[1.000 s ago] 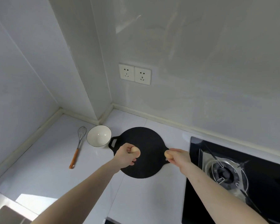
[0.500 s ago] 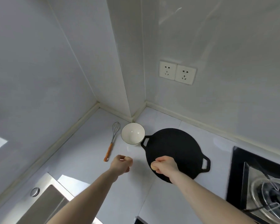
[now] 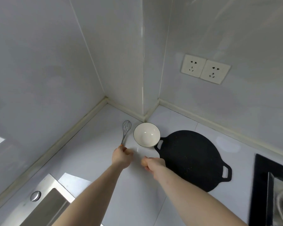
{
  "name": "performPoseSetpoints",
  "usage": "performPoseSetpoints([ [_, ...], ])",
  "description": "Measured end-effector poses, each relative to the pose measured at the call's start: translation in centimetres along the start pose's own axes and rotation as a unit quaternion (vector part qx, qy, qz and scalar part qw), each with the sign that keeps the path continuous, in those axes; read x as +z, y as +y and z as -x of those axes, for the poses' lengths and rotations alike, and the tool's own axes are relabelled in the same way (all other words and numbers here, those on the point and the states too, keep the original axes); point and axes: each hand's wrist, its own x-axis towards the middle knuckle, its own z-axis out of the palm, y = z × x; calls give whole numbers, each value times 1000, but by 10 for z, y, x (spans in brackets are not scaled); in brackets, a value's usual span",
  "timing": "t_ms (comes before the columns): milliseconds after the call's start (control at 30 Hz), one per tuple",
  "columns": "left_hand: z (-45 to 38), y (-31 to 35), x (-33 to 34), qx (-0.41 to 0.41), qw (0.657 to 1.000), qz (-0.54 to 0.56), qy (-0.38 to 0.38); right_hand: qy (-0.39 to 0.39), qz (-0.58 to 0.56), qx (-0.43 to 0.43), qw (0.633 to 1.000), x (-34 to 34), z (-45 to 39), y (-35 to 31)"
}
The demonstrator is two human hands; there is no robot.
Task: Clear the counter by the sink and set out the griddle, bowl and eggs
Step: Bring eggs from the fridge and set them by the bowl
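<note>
Over the white counter (image 3: 88, 160), the left hand (image 3: 121, 158) and right hand (image 3: 153, 163) each curl round an egg (image 3: 129, 151) and egg (image 3: 143, 162) just before the bowl (image 3: 146, 134), which sits between a whisk (image 3: 126, 129) and the black griddle (image 3: 191, 159), with a sink (image 3: 44, 204) and hob (image 3: 271, 190) at the edges.

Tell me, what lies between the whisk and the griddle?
The white bowl lies between the whisk and the griddle, as the head view shows.

The white counter (image 3: 95, 160) carries a whisk (image 3: 126, 130), a bowl (image 3: 146, 134) and a black griddle (image 3: 189, 159).
</note>
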Motion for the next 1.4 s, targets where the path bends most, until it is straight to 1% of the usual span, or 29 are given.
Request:
performPoseSetpoints([
  [67, -11, -2, -3, 5, 1000, -11, 9, 7, 9, 0, 1000, 10, -1, -4],
  [133, -20, -2, -4, 16, 999, -22, 21, -2, -1, -2, 1000, 19, -2, -6],
  [333, -32, 2, -14, 65, 997, -26, 38, -1, -27, -16, 1000, 45, -3, -14],
  [400, -33, 4, -18, 61, 997, -16, 37, 4, -44, -12, 999, 52, -3, -16],
  [533, -39, -4, -20, 45, 998, 18, 32, -10, -116, -13, 993, 64, -4, -18],
  [600, -40, -9, -21, 44, 998, 29, 35, -10, -129, -16, 991, 71, -6, -19],
  [800, -40, -21, -24, 23, 997, 73, 27, -7, -138, -12, 990, 90, -11, -18],
  [933, -38, -29, -27, 25, 996, 82, 29, 1, -125, -14, 992, 99, -14, -20],
  [1067, -44, -42, -33, 15, 996, 85, 36, -27, -169, -5, 985, 103, -19, -27],
  [1233, -30, -34, -44, 12, 995, 91, 44, -77, -195, -5, 978, 104, -16, -31],
  [1400, -25, -33, -46, 13, 994, 99, 35, -86, -221, -19, 971, 101, -9, -35],
])
